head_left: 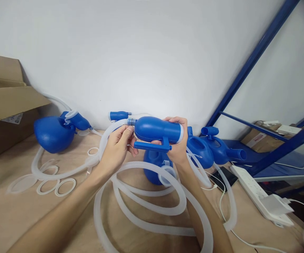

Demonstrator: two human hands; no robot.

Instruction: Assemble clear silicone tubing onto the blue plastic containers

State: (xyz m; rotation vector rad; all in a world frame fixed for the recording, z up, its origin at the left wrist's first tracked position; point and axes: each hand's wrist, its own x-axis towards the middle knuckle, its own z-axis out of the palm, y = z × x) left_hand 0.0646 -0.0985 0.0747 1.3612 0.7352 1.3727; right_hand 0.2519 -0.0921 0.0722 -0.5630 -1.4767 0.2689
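Observation:
A blue plastic urinal funnel [152, 128] lies sideways in my right hand [179, 140], whose fingers wrap round its wide, white-rimmed end. Its straight blue handle [152, 146] points left below the body. At the narrow left end, a grey-blue hose connector [131, 121] joins it to a translucent ribbed hose [106, 135]. My left hand [119, 144] is closed in a pinch at this connector, its thumb against the underside; the other fingertips are partly hidden. Beneath my hands stands a blue bottle [152, 168] with a clear cap [167, 175], amid loops of hose.
Another blue bottle [53, 133] and funnel stand left, near a cardboard box [7, 116]. White rings [65, 187] lie before them. Right are more blue bottles [215, 149], a phone [224, 178], a power strip [259, 196] and a blue shelf frame [246, 73]. A wall is behind.

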